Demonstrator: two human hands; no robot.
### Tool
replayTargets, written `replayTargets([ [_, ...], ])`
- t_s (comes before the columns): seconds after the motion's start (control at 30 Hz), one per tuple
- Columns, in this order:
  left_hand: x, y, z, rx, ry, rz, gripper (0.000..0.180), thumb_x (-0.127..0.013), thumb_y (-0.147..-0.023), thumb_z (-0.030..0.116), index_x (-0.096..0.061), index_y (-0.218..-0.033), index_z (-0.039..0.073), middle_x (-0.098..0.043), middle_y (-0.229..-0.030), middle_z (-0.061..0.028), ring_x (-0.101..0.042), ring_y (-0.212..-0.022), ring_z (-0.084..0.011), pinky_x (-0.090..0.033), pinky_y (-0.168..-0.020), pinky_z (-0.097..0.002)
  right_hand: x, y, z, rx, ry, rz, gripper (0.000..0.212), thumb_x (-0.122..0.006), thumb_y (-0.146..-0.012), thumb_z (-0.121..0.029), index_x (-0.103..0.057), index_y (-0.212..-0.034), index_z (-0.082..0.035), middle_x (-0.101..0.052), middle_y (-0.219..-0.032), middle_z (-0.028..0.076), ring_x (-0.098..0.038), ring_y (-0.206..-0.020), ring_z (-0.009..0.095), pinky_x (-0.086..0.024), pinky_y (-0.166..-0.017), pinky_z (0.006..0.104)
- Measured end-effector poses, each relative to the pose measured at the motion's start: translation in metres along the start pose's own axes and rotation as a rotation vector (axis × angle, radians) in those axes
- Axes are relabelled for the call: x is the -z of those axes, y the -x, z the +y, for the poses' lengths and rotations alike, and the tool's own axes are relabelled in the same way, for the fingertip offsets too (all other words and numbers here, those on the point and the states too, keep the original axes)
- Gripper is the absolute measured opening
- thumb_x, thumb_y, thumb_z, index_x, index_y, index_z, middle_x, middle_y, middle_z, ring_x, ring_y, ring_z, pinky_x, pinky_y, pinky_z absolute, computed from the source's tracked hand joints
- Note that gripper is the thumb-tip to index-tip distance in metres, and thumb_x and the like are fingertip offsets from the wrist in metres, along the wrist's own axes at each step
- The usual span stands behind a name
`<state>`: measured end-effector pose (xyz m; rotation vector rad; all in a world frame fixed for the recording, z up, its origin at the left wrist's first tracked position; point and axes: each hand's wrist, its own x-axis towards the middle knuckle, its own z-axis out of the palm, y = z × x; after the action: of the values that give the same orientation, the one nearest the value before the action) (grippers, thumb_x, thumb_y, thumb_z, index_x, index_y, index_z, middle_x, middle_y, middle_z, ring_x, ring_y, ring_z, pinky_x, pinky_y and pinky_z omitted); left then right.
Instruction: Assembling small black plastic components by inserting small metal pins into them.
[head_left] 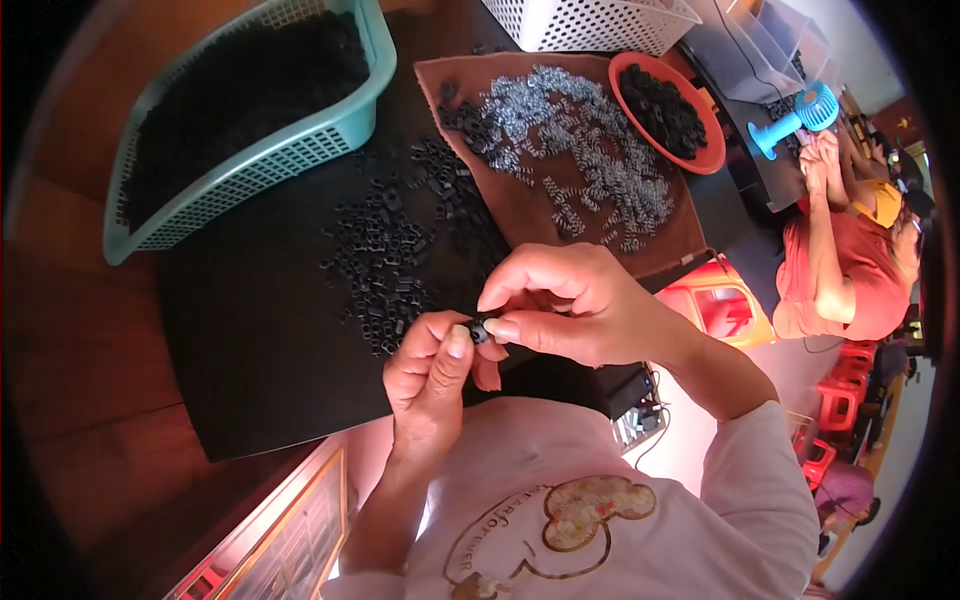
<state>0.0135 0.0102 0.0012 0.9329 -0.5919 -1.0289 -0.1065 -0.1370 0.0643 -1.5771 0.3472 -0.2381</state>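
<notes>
Close in front of my body, both hands meet on one small black plastic piece [478,328], partly covered by the fingertips. My left hand [432,372] pinches it between thumb and fingers. From the other side my right hand [570,305] has its thumb and curled fingers closed at the same piece; whether a spring is between them cannot be made out. Just beyond the hands, loose black plastic parts [385,255] are spread over the dark table [260,350]. Many small metal coil springs [600,150] lie on a brown cloth [500,205] ahead of my right hand.
A green basket [255,165] full of black parts stands at the far left. At the cloth's far right sits an orange-red bowl [715,145] of black parts, with a white basket [590,25] behind. Another person [840,265] works at the right near a blue fan [800,115].
</notes>
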Motion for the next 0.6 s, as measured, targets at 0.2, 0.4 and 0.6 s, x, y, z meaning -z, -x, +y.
replayTargets([
  [0.2,0.000,-0.002,0.000,0.066,-0.028,-0.069,0.020,-0.052,-0.101,0.018,-0.059,-0.105,0.000,-0.066,-0.086,-0.0061,-0.055,-0.068,-0.0077,-0.048,-0.064,-0.0236,0.006,-0.001,0.005,0.149,0.094,-0.002,0.007,-0.067,-0.090,-0.003,-0.063,-0.096,0.000,-0.063,-0.081,0.001,-0.056,-0.069,0.003,-0.042,-0.058,0.0210],
  [0.4,0.000,-0.008,0.003,-0.028,0.072,0.003,0.024,-0.048,-0.102,0.022,-0.058,-0.101,0.000,-0.065,-0.086,-0.0116,-0.054,-0.062,-0.0120,-0.047,-0.058,-0.0252,0.013,0.001,0.002,0.177,0.193,0.047,0.008,-0.065,-0.091,-0.004,-0.062,-0.097,0.000,-0.064,-0.082,0.003,-0.056,-0.067,0.004,-0.044,-0.057,0.0208],
  [0.6,-0.001,-0.005,0.001,-0.010,0.034,0.008,0.026,-0.048,-0.103,0.024,-0.058,-0.102,0.000,-0.065,-0.086,-0.0097,-0.053,-0.062,-0.0112,-0.045,-0.058,-0.0249,0.004,-0.002,0.015,0.188,0.145,0.006,0.004,-0.059,-0.092,-0.002,-0.057,-0.093,0.002,-0.066,-0.079,0.006,-0.058,-0.059,0.008,-0.046,-0.053,0.0244],
])
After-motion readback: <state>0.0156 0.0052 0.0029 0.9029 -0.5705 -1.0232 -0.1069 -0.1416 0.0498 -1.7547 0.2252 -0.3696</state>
